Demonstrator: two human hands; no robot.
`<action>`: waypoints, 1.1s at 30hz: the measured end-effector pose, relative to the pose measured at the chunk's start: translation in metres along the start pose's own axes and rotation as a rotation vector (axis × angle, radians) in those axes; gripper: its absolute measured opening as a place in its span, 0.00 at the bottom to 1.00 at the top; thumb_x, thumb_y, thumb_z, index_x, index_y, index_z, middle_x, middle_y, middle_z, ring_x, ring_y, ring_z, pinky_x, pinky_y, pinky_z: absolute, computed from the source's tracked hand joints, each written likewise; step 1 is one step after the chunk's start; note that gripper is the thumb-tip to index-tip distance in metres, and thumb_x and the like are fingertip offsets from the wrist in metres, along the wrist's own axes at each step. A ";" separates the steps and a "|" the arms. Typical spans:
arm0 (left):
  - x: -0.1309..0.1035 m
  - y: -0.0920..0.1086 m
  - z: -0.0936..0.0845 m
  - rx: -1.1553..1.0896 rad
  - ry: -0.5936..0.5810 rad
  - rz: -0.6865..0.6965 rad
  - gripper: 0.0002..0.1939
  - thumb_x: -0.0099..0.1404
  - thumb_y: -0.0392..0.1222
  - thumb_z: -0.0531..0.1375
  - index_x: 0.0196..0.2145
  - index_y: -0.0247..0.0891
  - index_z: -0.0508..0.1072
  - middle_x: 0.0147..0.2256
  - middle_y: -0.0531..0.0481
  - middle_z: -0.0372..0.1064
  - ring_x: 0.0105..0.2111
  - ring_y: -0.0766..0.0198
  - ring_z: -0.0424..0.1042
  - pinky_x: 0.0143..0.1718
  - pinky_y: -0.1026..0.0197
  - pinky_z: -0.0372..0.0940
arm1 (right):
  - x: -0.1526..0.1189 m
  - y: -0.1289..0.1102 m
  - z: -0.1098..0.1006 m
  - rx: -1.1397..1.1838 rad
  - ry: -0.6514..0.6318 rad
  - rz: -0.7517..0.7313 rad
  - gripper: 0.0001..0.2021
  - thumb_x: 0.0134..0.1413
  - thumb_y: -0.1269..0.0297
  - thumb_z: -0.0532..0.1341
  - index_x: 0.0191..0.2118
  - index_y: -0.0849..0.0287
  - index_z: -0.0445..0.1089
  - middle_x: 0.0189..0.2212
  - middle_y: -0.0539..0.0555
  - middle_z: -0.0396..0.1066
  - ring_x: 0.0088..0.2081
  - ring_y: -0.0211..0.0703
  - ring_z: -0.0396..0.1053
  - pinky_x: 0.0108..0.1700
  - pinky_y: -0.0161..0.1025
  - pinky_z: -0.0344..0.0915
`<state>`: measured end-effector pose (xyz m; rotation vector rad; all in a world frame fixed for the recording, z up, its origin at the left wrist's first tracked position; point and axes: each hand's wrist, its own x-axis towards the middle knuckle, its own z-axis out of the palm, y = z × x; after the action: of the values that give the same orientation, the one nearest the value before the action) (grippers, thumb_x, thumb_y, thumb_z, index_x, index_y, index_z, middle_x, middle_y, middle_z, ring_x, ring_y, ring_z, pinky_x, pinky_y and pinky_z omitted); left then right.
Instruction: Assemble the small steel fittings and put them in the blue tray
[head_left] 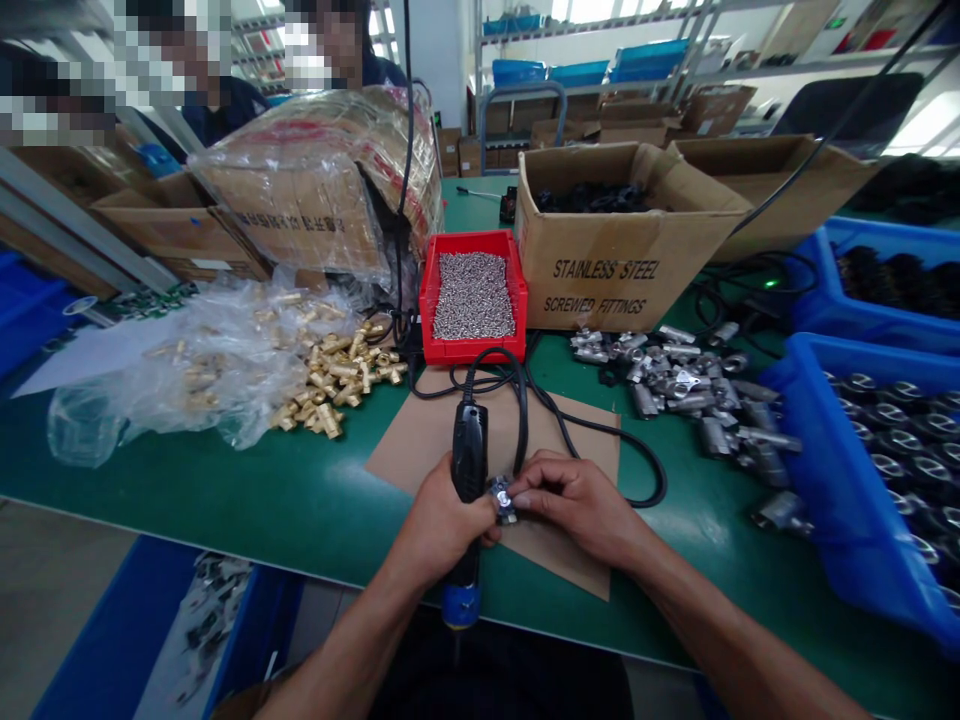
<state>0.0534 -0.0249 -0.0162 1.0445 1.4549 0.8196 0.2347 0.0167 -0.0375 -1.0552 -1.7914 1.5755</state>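
Note:
My left hand (442, 515) is closed round a black electric screwdriver (469, 450), whose blue tip end points down toward me. Between its thumb and fingers, the same hand also grips a small shiny metal fitting (502, 497). My right hand (574, 500) comes in from the right, thumb and forefinger pinched together against the fitting. Whatever lies between those fingertips is too small or hidden to make out. Beneath both hands is a flat brown cardboard sheet (577, 555). Straight ahead, a red bin (474, 350) is filled with small silvery screws (475, 295).
Loose brass fittings (337, 375) and plastic bags (187, 370) lie left. Metal fittings (690, 385) are heaped right, beside a blue crate (832, 530) of black-and-silver parts. A cardboard box (622, 265) stands behind. The screwdriver's black cable (652, 470) loops across the sheet. People sit across the table.

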 end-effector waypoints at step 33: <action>0.000 -0.001 -0.002 -0.035 -0.017 -0.010 0.13 0.53 0.34 0.60 0.36 0.37 0.62 0.22 0.56 0.66 0.19 0.65 0.69 0.19 0.65 0.64 | 0.003 0.005 0.004 0.033 0.080 0.124 0.08 0.53 0.61 0.64 0.34 0.61 0.74 0.28 0.51 0.73 0.28 0.37 0.68 0.31 0.35 0.65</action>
<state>0.0508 -0.0248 -0.0166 1.0144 1.4255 0.8244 0.2311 0.0173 -0.0436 -1.2172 -1.6703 1.6056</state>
